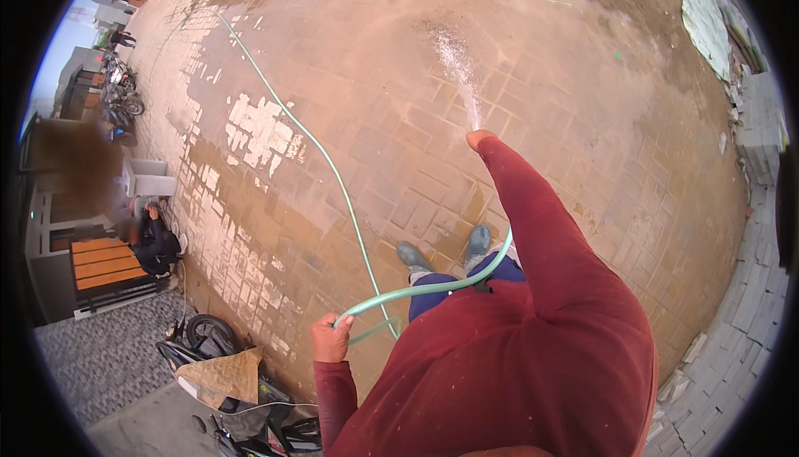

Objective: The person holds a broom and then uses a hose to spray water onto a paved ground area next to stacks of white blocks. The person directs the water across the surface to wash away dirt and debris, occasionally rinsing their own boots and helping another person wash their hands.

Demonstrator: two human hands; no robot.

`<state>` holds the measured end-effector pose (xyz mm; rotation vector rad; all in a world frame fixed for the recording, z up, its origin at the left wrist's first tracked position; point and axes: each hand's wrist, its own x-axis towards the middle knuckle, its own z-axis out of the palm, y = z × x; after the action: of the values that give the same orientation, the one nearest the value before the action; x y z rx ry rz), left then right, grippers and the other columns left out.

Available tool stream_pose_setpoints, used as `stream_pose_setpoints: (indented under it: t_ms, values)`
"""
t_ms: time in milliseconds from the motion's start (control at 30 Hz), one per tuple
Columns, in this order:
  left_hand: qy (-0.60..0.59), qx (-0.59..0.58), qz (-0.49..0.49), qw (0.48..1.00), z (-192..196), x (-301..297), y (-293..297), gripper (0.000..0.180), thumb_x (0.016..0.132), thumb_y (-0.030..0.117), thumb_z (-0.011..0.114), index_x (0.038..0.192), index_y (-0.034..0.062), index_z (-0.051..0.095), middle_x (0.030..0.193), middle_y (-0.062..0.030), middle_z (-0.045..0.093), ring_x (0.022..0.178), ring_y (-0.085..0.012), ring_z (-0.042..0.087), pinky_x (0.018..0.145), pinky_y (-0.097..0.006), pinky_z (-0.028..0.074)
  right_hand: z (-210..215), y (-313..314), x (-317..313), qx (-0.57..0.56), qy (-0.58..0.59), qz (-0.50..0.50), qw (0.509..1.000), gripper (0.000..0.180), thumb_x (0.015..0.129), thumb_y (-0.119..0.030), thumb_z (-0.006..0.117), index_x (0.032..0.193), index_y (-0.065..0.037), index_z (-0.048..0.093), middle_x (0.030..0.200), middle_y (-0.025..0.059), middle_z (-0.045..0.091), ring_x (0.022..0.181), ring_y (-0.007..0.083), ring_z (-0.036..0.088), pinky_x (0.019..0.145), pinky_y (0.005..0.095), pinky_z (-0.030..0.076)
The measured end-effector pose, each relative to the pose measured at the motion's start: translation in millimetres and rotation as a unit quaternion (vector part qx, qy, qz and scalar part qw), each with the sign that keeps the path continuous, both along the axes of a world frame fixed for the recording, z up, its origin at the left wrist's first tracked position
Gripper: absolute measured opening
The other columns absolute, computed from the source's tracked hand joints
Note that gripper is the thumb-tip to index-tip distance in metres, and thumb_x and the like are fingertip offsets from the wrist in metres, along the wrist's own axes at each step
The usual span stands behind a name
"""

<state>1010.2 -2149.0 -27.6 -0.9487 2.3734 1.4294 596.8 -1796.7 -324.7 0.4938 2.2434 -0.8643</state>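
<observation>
A green garden hose (408, 292) crosses in front of my waist. My left hand (331, 339) is closed around it at the lower left. The hose then passes behind my red right sleeve. My right hand (478, 138) reaches far forward with its fingers curled, and water (458, 70) sprays from it away from me. The hose end there is hidden by the hand and sleeve. A thinner-looking length of the hose trails across the wet paving (416, 174) to the far left. My boots (477, 243) stand on the bricks under the hose.
Muddy water covers much of the far ground. Stacked grey blocks (761, 124) and a pale sheet (706, 28) line the right side. At left, a person (154, 240) crouches near an orange slatted gate (106, 264). Motorbikes (220, 374) stand at lower left and far left.
</observation>
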Motion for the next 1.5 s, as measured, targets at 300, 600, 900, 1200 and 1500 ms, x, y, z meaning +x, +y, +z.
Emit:
stream_pose_setpoints:
  t_ms: [300,600,900,1200,1500]
  values:
    - [0.009,0.012,-0.06,0.998,11.2,-24.3,30.7,0.036,0.083,0.026,0.073,0.061,0.0065,0.051,0.057,0.0048,0.045,0.054,-0.0051,0.039,0.047,-0.025,0.03,-46.5,113.1,82.9,-0.023,-0.075,-0.101,0.992,0.052,0.087,-0.026,0.04,0.126,0.006,0.055,0.113,0.0241,0.064,0.099,0.0327,0.064,0.085,0.0443,0.047]
    - [0.003,0.043,-0.079,0.996,-1.1,-41.5,38.6,0.035,0.086,0.026,0.072,0.064,0.0066,0.053,0.056,0.0041,0.047,0.048,-0.0044,0.04,0.043,-0.023,0.03,-102.5,299.6,228.7,0.1,-0.1,-0.142,0.98,0.051,0.089,-0.027,0.037,0.126,0.002,0.057,0.136,0.0234,0.05,0.13,0.0324,0.046,0.107,0.0417,0.035]
    - [-0.025,-0.005,-0.196,0.98,15.8,-105.8,75.1,0.04,0.08,0.036,0.075,0.068,0.0019,0.06,0.058,0.0042,0.045,0.058,-0.0063,0.04,0.051,-0.028,0.035,-86.5,270.8,236.7,0.115,-0.051,-0.1,0.987,0.052,0.084,-0.033,0.042,0.116,0.002,0.064,0.124,0.0277,0.056,0.122,0.0372,0.052,0.103,0.0431,0.039]
    - [0.002,-0.005,-0.239,0.971,45.4,-121.8,90.8,0.039,0.081,0.041,0.074,0.077,0.0026,0.067,0.057,-0.0006,0.047,0.057,-0.0098,0.041,0.053,-0.03,0.037,-81.6,281.7,196.4,0.039,-0.034,-0.121,0.991,0.052,0.084,-0.031,0.041,0.11,0.009,0.061,0.11,0.0306,0.06,0.105,0.0395,0.059,0.087,0.0475,0.044]
    - [-0.027,-0.027,-0.252,0.967,38.9,-116.2,87.0,0.042,0.079,0.045,0.074,0.075,0.004,0.066,0.057,-0.0029,0.046,0.057,-0.0118,0.043,0.054,-0.032,0.039,-77.9,268.5,172.4,0.043,-0.052,0.038,0.997,0.05,0.084,-0.028,0.04,0.108,0.011,0.06,0.103,0.0319,0.063,0.092,0.0404,0.063,0.079,0.0489,0.046]
